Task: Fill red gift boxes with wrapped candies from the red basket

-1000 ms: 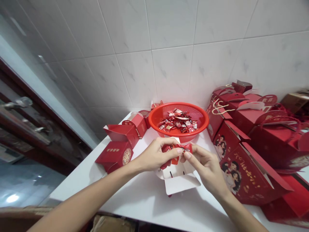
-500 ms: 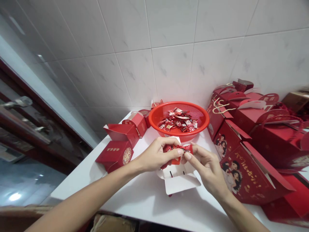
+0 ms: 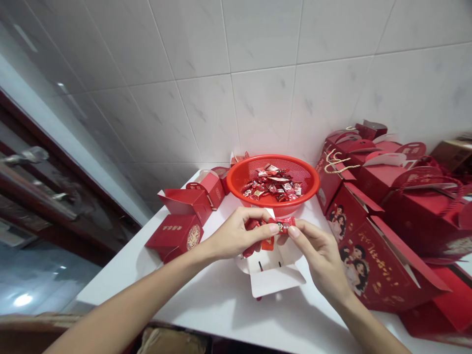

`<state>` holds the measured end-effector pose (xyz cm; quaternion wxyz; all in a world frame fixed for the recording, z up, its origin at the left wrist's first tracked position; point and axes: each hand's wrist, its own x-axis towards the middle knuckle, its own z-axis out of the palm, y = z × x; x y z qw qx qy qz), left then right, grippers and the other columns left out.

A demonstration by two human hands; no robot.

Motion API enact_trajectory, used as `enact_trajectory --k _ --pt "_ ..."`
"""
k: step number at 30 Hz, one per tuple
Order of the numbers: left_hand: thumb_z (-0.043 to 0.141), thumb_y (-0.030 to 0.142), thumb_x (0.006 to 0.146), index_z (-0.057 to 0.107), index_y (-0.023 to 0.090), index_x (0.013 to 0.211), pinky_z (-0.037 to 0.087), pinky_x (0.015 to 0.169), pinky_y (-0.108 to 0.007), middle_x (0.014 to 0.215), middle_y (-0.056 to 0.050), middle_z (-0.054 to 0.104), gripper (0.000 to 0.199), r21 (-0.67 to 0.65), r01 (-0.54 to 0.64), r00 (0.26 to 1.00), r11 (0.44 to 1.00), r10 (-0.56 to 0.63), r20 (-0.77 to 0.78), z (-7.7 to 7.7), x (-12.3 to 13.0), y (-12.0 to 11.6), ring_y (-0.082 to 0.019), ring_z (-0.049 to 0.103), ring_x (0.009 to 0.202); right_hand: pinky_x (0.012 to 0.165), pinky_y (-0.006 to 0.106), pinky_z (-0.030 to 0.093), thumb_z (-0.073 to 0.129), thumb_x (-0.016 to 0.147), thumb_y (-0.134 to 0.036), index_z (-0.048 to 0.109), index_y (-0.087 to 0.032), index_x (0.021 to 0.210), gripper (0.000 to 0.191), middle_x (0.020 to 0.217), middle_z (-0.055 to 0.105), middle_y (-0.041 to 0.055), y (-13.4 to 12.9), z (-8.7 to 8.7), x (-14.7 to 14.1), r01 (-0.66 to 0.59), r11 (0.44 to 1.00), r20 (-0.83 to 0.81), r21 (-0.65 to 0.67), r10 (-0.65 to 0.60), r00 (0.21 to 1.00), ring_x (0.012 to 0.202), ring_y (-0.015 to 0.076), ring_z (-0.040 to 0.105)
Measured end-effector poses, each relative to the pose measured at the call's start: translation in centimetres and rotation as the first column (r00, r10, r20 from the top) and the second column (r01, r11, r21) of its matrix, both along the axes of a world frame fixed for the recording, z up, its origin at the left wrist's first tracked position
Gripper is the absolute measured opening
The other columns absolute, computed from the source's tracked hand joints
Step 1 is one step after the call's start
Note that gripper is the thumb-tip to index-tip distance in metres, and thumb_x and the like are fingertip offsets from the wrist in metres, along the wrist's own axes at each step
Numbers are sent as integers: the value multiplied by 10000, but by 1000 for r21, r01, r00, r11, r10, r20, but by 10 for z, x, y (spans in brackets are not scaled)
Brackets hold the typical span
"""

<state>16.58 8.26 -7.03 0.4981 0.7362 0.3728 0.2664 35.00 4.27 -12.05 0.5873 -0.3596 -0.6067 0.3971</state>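
Note:
Several red-wrapped candies are gathered in my left hand [image 3: 246,231], its fingers curled round them and its thumb pressing on one. That candy [image 3: 284,225] spans the gap between my hands, and my right hand [image 3: 313,246] pinches its right end between thumb and fingers. Just below them stands an open box [image 3: 277,284] with a white inside, its front flap folded out toward me. Both hands partly cover the box. Behind it, a red plastic basket [image 3: 230,187] holds a heap of similar wrapped candies [image 3: 275,183].
Red gift boxes [image 3: 177,235] stand along the table's left edge. On the right, many red boxes [image 3: 416,196] and printed bags [image 3: 376,260] are packed close together. A tiled wall [image 3: 258,108] rises behind the white table [image 3: 206,300]. A door [image 3: 40,196] is at the left.
My right fingertips have shifted slightly right along the candy, which now lies straighter and shows more of its printed wrapper. The box, basket and left hand have barely moved.

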Motion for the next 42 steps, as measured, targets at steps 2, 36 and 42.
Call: enact_trajectory --k 2,36,42 --pt "626 464 912 658 150 821 341 366 -162 557 37 525 329 -19 0 1000 1000 0 15 2 0 -1 -63 454 396 735 272 498 578 962 -404 721 -202 782 306 812 711 29 0 0 0 -3 1000 -13 -3 3 1000 765 187 642" --pt "551 208 732 693 160 1131 426 535 -233 694 -8 647 427 -228 -24 981 973 67 183 11 0 -3 -134 564 573 819 294 460 633 942 -331 718 -250 865 140 902 731 -1 4 -10 -3 84 991 131 106 -97 987 870 188 659" --pt "608 258 854 642 195 1178 478 615 -272 910 -38 659 332 -73 -192 951 979 204 234 6 0 0 -126 573 638 752 293 460 632 922 -328 641 -217 748 206 799 694 4 6 -11 1 118 991 95 59 -124 988 780 186 638"
